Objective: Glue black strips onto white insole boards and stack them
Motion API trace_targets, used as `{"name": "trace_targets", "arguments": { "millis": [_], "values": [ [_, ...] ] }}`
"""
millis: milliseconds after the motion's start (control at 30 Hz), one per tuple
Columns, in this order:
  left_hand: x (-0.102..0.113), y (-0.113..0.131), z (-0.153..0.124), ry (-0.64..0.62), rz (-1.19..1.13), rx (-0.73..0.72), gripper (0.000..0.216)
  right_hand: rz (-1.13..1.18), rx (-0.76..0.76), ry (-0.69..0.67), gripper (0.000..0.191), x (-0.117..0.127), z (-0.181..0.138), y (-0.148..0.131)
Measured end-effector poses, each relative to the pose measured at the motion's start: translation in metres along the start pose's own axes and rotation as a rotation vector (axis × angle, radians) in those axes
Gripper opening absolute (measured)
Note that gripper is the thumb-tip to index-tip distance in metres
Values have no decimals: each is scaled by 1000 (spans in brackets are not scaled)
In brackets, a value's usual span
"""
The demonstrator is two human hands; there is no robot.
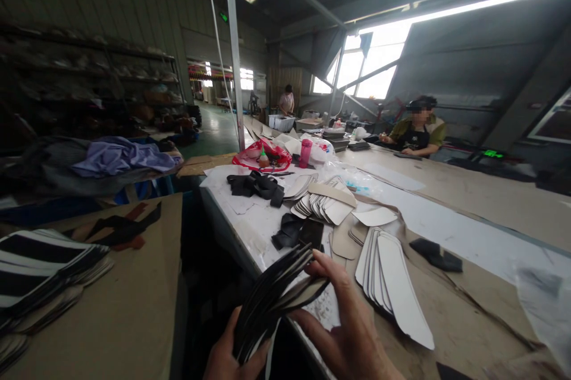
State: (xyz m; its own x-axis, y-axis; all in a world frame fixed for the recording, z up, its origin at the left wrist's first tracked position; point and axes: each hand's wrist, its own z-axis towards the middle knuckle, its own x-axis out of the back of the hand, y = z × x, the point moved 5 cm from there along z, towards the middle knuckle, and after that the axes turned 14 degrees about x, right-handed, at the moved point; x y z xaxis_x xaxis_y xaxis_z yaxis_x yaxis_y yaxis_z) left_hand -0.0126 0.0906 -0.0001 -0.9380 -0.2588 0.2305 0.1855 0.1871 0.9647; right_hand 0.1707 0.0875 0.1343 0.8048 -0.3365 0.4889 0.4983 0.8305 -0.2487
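Observation:
Both my hands hold a fanned stack of thin black insole-shaped pieces [272, 297] low in the view, at the near edge of the long worktable [446, 231]. My left hand [227, 353] grips the stack's lower end from below. My right hand [343, 320] pinches its upper end, thumb and fingers closed on the top pieces. Just right of my right hand lies a fanned row of white insole pieces [392, 285].
More white and tan pieces [325, 204] and black scraps [259, 185] lie further up the table, with a red bag [263, 157] and pink bottle [305, 153]. Striped pieces [40, 267] lie on the left table. One person sits at the right [417, 130]; another stands far back [286, 100].

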Motion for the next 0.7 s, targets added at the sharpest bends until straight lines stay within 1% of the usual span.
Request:
{"name": "trace_targets", "arguments": {
  "millis": [67,167,467,567,700],
  "values": [
    [-1,0,0,-8,20,17,43,-6,19,-26,63,0,0,-1],
    [-1,0,0,-5,3,44,47,-8,46,-25,59,1,1,-2],
    [1,14,-2,-32,-53,-19,44,-6,91,42,58,-1,-2,-1],
    [1,14,-2,-30,-52,9,43,-6,95,30,58,-2,-1,-1],
    [2,14,-2,-47,-94,-15,41,-14,115,-2,59,-4,2,-4]
  ]
}}
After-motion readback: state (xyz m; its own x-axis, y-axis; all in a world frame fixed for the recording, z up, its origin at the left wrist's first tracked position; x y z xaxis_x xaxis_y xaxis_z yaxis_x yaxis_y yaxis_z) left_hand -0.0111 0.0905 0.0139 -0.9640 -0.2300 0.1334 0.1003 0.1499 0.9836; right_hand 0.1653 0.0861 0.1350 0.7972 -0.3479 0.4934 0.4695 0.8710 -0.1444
